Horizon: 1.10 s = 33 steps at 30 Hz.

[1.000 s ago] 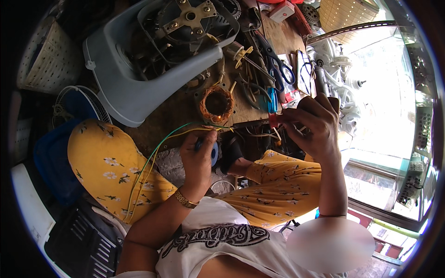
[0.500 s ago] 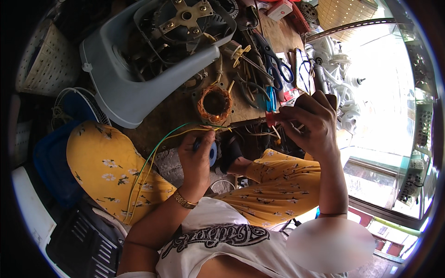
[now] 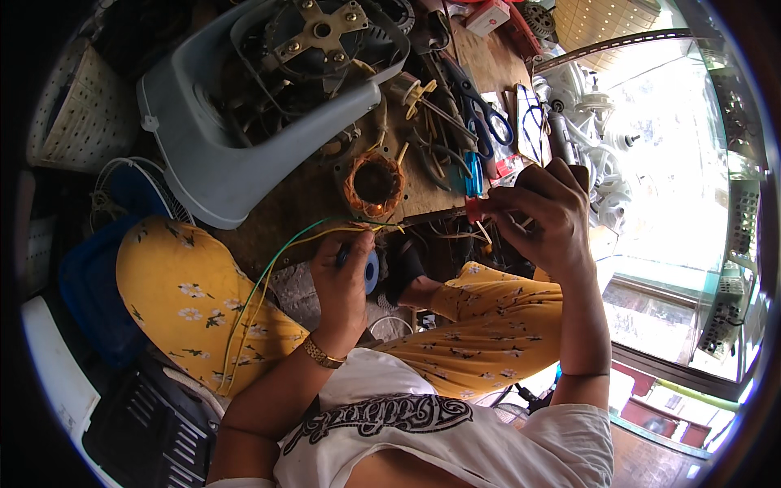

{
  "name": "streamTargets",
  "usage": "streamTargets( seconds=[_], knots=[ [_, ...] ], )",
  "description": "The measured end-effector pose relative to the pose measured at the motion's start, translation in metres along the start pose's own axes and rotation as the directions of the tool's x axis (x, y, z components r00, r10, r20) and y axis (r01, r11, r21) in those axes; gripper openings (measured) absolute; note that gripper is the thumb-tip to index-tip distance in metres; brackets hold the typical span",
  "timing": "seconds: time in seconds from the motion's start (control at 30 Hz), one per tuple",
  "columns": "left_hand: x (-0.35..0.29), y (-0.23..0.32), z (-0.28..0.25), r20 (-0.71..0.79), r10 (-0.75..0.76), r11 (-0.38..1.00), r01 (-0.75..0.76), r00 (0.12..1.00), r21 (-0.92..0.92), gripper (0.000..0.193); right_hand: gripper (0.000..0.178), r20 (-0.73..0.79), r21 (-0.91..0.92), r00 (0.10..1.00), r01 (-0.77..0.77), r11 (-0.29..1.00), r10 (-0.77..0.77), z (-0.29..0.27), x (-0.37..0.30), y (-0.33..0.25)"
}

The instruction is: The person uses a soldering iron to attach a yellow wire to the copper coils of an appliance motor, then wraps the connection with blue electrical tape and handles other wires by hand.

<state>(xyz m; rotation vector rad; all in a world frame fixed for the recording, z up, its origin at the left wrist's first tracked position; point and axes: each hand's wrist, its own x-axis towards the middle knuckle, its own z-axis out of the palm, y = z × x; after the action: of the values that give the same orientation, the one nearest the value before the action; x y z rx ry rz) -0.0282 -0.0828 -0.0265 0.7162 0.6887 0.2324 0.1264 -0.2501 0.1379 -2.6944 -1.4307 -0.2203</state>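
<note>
My left hand (image 3: 342, 272) is closed, thumb on top, around a green wire (image 3: 281, 256) and a yellow wire (image 3: 262, 286). A blue spool (image 3: 372, 272) sits in the same hand, partly covered by the fingers. My right hand (image 3: 545, 215) grips a soldering iron (image 3: 435, 216) at its red collar, and the dark metal shaft points left. Its tip is at the wire ends beside my left thumb; whether they touch is too small to tell. Just beyond the wires, a ring-shaped copper motor winding (image 3: 374, 185) rests on the wooden bench (image 3: 305, 199).
A grey fan housing (image 3: 268, 175) with a metal motor bracket fills the far left of the bench. Blue-handled scissors (image 3: 488, 126), pliers (image 3: 433, 159) and a blue-handled screwdriver (image 3: 473, 172) lie beyond my right hand. White plastic parts (image 3: 598, 146) are piled at the right.
Both hands keep the same pose, with the soldering iron's tip still at the wires. The whole view has shifted very slightly.
</note>
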Motion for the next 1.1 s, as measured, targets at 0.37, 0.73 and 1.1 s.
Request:
streamTargets(
  seconds=[0.37,0.73,1.1],
  knots=[
    [0.000,0.000,0.000,0.001,0.014,1.000,-0.014,1.000,-0.026,0.008,0.022,-0.005,0.021,1.000,-0.029,0.999,0.030,0.002,-0.003,0.002],
    [0.001,0.000,0.000,0.000,0.008,1.000,-0.008,1.000,-0.019,0.010,0.023,-0.001,0.038,0.999,-0.043,0.998,0.043,0.002,-0.008,0.003],
    [-0.017,0.017,-0.028,0.232,0.014,0.876,-0.123,0.973,0.466,0.012,0.021,-0.026,0.117,0.993,-0.110,0.987,0.113,-0.008,-0.028,0.012]
  ],
)
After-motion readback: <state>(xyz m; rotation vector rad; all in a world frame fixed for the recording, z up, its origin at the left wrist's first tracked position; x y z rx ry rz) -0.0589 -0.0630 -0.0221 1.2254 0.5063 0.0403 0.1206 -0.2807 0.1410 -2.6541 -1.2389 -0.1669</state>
